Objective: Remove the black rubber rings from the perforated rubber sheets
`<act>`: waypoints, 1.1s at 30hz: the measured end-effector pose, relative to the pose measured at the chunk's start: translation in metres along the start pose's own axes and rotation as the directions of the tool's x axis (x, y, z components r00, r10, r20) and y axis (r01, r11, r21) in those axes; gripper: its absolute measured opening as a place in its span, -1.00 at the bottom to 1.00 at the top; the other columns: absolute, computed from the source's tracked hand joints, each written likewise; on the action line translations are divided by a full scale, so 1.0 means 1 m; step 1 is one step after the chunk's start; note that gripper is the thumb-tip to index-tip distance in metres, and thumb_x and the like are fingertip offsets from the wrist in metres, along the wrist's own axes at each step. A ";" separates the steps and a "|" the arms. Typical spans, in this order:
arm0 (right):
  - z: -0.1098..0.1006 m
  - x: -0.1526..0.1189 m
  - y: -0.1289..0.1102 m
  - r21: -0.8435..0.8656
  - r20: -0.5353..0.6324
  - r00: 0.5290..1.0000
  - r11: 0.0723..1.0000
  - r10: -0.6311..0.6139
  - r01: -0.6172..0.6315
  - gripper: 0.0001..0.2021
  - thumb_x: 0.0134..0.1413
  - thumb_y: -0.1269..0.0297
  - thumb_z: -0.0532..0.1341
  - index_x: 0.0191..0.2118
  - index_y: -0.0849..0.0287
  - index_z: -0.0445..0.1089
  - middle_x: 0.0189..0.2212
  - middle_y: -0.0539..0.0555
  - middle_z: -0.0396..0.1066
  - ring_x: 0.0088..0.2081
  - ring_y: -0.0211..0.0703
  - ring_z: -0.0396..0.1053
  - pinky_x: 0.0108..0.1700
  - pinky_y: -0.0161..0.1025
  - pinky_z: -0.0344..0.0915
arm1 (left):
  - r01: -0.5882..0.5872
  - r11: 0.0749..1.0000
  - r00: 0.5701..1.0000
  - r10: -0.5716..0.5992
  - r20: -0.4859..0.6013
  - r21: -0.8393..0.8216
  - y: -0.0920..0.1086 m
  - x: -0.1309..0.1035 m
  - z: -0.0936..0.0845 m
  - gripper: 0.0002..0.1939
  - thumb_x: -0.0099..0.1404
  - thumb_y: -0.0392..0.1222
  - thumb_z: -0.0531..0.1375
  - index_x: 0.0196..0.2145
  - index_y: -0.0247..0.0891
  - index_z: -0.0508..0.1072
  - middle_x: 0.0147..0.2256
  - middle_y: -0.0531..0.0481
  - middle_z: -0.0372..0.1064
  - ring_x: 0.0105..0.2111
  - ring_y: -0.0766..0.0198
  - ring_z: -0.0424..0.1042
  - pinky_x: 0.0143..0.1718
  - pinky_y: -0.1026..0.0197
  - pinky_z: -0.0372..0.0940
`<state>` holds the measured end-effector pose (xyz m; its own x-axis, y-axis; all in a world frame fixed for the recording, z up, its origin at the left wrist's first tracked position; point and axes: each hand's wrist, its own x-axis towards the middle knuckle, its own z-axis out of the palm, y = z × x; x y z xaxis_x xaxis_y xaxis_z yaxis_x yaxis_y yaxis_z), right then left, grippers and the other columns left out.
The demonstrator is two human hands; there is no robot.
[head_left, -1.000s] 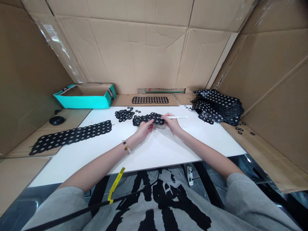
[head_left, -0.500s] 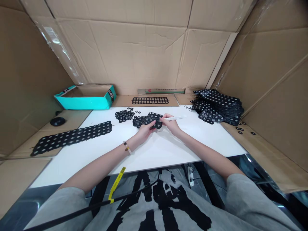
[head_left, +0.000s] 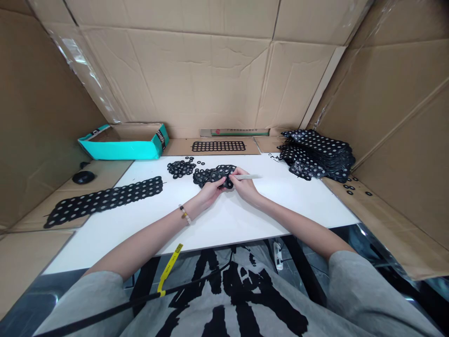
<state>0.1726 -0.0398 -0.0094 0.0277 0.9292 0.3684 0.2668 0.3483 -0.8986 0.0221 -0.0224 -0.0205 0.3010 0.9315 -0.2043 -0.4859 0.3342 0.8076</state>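
Because the black holed sheet [head_left: 221,171] at the far middle of the white board [head_left: 242,220] looks light and floppy, the left hand [head_left: 209,192] sensibly pinches its near edge, close to where the right hand [head_left: 245,188] pinches a white pen-like tool [head_left: 249,177].

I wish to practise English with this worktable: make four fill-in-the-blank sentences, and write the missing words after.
The white pen-like tool is in the ____ hand.
The bracelet is on the ____ wrist.
The tag is ____ in colour.
The open turquoise box stands to the ____ of the big stack of black sheets.

Missing words: right; left; yellow; left.
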 end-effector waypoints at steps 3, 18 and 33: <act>0.000 0.001 0.001 0.001 0.001 1.000 1.000 -0.006 0.006 -0.80 0.06 0.19 0.15 -0.50 0.09 0.16 -0.60 -0.07 0.16 -0.50 -0.19 0.13 -0.42 -0.24 0.04 | 0.013 1.000 1.000 -0.013 0.011 0.002 0.000 0.003 -0.002 -0.93 0.11 -0.34 0.35 -0.43 -0.42 0.56 -0.37 -0.11 0.49 -0.39 0.34 0.37 -0.32 0.26 0.30; -0.004 0.008 0.004 0.406 0.128 0.962 0.872 0.241 -0.272 -0.64 -0.26 0.01 0.38 -0.51 0.14 0.26 -0.55 -0.06 0.31 -0.45 -0.25 0.30 -0.29 -0.20 0.35 | 0.024 0.998 0.997 -0.028 -0.066 -0.050 0.007 0.003 0.003 -0.86 0.12 -0.25 0.38 -0.43 -0.39 0.53 -0.42 -0.08 0.48 -0.50 0.38 0.32 -0.42 0.28 0.27; -0.007 0.008 0.006 0.083 0.049 0.996 0.993 0.078 -0.081 -0.76 -0.06 0.11 0.23 -0.53 0.11 0.22 -0.61 -0.07 0.22 -0.50 -0.23 0.16 -0.44 -0.29 0.08 | 0.023 0.986 0.999 -0.015 -0.051 0.167 0.005 0.000 0.001 -0.75 -0.08 -0.22 0.46 -0.55 -0.42 0.49 -0.57 0.00 0.35 -0.55 0.40 0.26 -0.43 0.26 0.20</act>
<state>0.1812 -0.0311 -0.0105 0.0007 0.9584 0.2855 0.1829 0.2805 -0.9423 0.0199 -0.0210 -0.0158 0.2659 0.9325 -0.2446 -0.3350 0.3273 0.8836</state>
